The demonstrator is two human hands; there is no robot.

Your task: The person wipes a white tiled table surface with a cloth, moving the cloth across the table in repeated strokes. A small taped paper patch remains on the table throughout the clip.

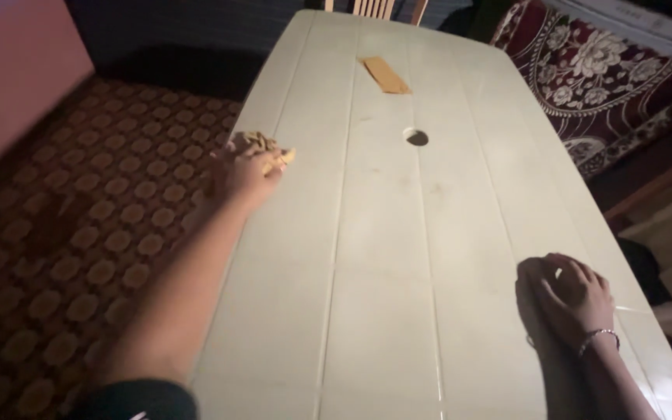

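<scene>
You stand at a long pale slatted table (pixel 398 257) in a dim room, patterned carpet (pixel 79 233) on the left, a floral red rug (pixel 585 70) far right. Your left hand (pixel 244 173) is clamped on a crumpled tan cloth (pixel 267 148) at the left edge; your right hand (pixel 573 295) rests loosely curled near right. A tan strip (pixel 386 75) lies far, beyond a round hole (pixel 417 138)

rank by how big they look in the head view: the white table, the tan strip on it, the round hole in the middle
1. white table, by far the largest
2. tan strip, though it lies farther from the camera
3. round hole, smallest
</scene>
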